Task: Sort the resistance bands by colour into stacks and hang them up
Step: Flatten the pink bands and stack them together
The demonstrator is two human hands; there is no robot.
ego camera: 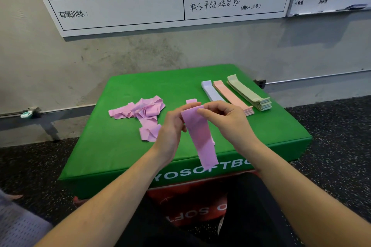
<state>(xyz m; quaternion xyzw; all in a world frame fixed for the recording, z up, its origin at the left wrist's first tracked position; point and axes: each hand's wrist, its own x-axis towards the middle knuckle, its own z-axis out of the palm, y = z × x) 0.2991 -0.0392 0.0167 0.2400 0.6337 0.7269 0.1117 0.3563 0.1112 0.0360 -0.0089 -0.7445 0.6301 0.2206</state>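
**Both hands on one pink band above the green box**

I see my left hand (pixel 172 126) and right hand (pixel 224 120) meeting over the green soft box (pixel 112 146), both gripping the same pink band (pixel 200 138). The left fingers (pixel 188 106) curl over its top edge from the left; the right fingertips (pixel 202 111) pinch that same top edge from the right, thumb underneath. The band hangs down from the fingers, its lower end dangling over the box's front edge.

Left of my left fingers lies a loose heap of pink bands (pixel 144 114), tangled and unsorted. Just beyond my fingertips a short pink piece (pixel 191 101) pokes out, mostly hidden by the hands. Beyond and right of my right fingers sit three tidy stacks side by side: lilac stack (pixel 210 91), salmon stack (pixel 230 96), then pale green stack (pixel 249 94) farthest right.

A whiteboard (pixel 128 12) hangs on the wall behind.
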